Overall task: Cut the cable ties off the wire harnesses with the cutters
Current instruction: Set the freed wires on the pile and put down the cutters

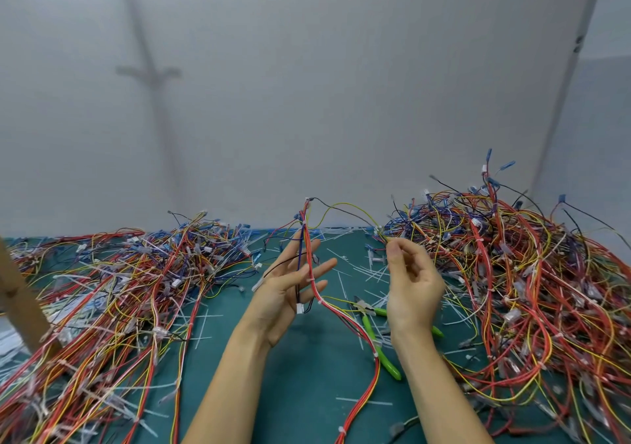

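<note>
Cutters [367, 325] partly behind right hand [415, 293]; harness [374, 375] runs off bottom edge.

One harness [309, 266], a bundle of red and orange wires with blue, black and yellow strands, rises upright across the straight fingers of the left hand [290, 293] and trails down onto the green mat [307, 382]. White cable ties [310, 279] band it at several spots. The right hand [413, 290] pinches its yellow branch. The green-handled cutters [379, 311] lie flat on the mat beneath, between the left heap of harnesses [119, 290] and the right heap [512, 273], among strewn loose ties [362, 271]
</note>
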